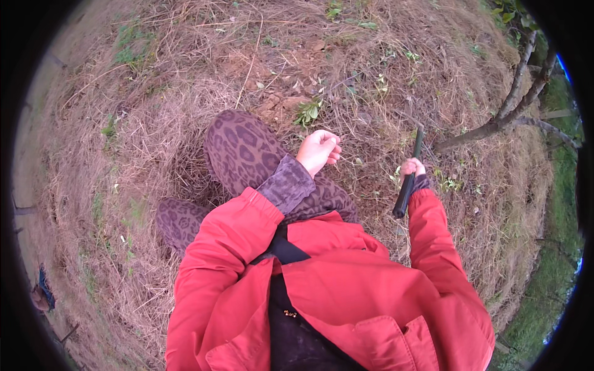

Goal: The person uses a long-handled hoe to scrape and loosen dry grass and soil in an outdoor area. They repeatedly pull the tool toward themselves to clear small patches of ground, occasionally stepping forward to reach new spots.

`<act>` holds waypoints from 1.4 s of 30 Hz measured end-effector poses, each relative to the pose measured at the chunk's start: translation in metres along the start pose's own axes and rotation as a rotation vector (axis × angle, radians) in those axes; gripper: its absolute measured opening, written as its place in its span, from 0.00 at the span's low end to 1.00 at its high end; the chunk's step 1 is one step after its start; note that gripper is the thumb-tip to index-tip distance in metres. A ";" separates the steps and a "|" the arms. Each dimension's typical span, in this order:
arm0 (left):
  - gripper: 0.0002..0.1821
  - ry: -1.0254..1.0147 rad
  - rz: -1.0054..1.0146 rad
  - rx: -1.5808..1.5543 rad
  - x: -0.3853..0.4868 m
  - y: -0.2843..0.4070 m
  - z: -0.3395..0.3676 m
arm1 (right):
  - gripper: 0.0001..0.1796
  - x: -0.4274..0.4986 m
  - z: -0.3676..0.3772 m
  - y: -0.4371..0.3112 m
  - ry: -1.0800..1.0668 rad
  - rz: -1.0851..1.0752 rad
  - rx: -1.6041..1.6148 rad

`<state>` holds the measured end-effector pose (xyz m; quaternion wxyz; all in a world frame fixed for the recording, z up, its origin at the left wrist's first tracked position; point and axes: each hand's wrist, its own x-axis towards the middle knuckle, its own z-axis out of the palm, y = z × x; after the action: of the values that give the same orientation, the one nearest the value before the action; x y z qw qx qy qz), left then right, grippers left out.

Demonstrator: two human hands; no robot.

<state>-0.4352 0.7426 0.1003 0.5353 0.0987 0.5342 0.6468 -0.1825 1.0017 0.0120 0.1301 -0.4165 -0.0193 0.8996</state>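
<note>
My right hand (413, 168) grips the dark handle of a sickle-like hand tool (417, 141). Its butt end points down towards my body, and a thin metal blade bends off to the left at the top, hard to make out against the dry grass. Over my bent knee, in leopard-print trousers (246, 146), hovers my left hand (319, 150). Its fingers are curled in with the thumb against them, and I see nothing held there. Just beyond it, a small green leafy plant (309, 111) stands beside a patch of bare reddish soil (278, 104).
Forked bare branches (503, 120) reach in from the right, close to the tool. Dry grass (139, 162) covers the ground, with scattered weeds (132, 53) among it. Greener grass (559, 195) lies at the far right. At the far left edge is a small blue and brown shape (44, 290), unclear.
</note>
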 end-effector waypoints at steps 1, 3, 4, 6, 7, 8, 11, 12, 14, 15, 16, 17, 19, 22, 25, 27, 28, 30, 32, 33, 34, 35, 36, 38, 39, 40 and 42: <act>0.08 -0.004 0.002 0.002 0.000 0.000 0.000 | 0.17 -0.004 -0.005 0.009 0.083 -0.085 -0.035; 0.08 -0.020 -0.005 0.030 0.000 0.000 -0.001 | 0.17 -0.016 -0.010 0.022 0.264 -0.143 -0.232; 0.08 -0.030 -0.018 0.055 0.000 0.000 -0.001 | 0.16 -0.022 -0.011 0.032 0.336 -0.263 -0.325; 0.08 -0.067 -0.040 0.077 0.000 0.000 -0.001 | 0.15 -0.039 -0.008 0.042 0.213 -0.274 -0.316; 0.08 -0.072 -0.048 0.091 0.000 0.000 0.000 | 0.15 -0.047 -0.003 0.044 0.071 -0.213 -0.240; 0.08 -0.081 -0.056 0.107 0.000 0.000 0.001 | 0.15 -0.053 0.004 0.046 0.015 -0.169 -0.153; 0.08 -0.111 -0.087 0.144 0.000 0.001 0.004 | 0.14 -0.041 0.037 0.053 0.046 -0.240 -0.477; 0.09 -0.114 -0.093 0.151 0.000 0.001 0.004 | 0.17 -0.024 0.052 0.057 0.163 -0.331 -0.600; 0.09 -0.119 -0.119 0.156 -0.002 0.001 0.004 | 0.17 0.016 0.084 0.064 0.261 -0.330 -0.654; 0.09 -0.116 -0.125 0.156 -0.002 0.002 0.003 | 0.15 0.032 0.096 0.068 0.359 -0.286 -0.602; 0.09 -0.108 -0.130 0.158 -0.003 0.002 0.002 | 0.15 0.039 0.100 0.079 0.232 -0.116 -0.497; 0.09 -0.098 -0.136 0.161 -0.004 0.003 0.000 | 0.15 0.044 0.102 0.088 0.159 -0.015 -0.328; 0.10 -0.077 -0.136 0.138 -0.006 0.004 -0.004 | 0.17 0.033 0.090 0.106 0.063 -0.071 -0.637; 0.10 -0.036 -0.096 0.052 -0.007 0.003 -0.010 | 0.18 -0.011 0.069 0.103 0.122 0.208 -0.567; 0.09 -0.061 -0.084 0.057 -0.009 0.001 -0.010 | 0.16 -0.046 0.071 0.091 0.084 0.337 -0.362; 0.08 -0.045 -0.076 0.056 -0.010 0.002 -0.011 | 0.14 -0.072 0.074 0.102 -0.026 0.154 -0.765; 0.08 -0.042 -0.074 0.052 -0.010 0.002 -0.012 | 0.13 -0.086 0.077 0.109 0.129 0.098 -0.760; 0.08 0.002 -0.067 -0.003 -0.008 0.003 -0.013 | 0.12 -0.118 0.086 0.116 0.162 0.119 -0.726; 0.08 0.027 -0.065 -0.034 -0.006 0.003 -0.013 | 0.08 -0.152 0.090 0.124 0.129 0.162 -0.757; 0.08 0.014 -0.059 -0.001 -0.006 0.003 -0.014 | 0.07 -0.173 0.088 0.131 0.137 0.205 -0.737; 0.08 0.019 -0.070 -0.006 -0.005 0.002 -0.012 | 0.08 -0.186 0.089 0.135 0.204 0.258 -0.902; 0.08 0.023 -0.074 -0.008 -0.004 0.002 -0.010 | 0.08 -0.194 0.089 0.138 0.261 0.329 -0.847; 0.08 0.018 -0.065 -0.011 -0.004 0.001 -0.008 | 0.08 -0.196 0.088 0.141 0.242 0.232 -0.936; 0.08 -0.008 -0.041 -0.020 -0.005 0.000 -0.005 | 0.07 -0.187 0.084 0.141 0.207 0.079 -1.041; 0.08 -0.001 -0.058 -0.013 -0.006 0.000 -0.005 | 0.07 -0.174 0.081 0.140 0.220 0.008 -1.077; 0.08 -0.004 -0.063 -0.007 -0.008 0.000 -0.005 | 0.05 -0.160 0.079 0.135 0.223 -0.096 -1.038; 0.08 0.021 -0.062 -0.022 -0.011 0.002 -0.008 | 0.03 -0.123 0.076 0.114 0.208 -0.284 -1.037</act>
<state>-0.4377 0.7295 0.1033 0.5507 0.0694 0.5353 0.6367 -0.1882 0.8666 0.1372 0.0293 -0.5061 -0.5032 0.6998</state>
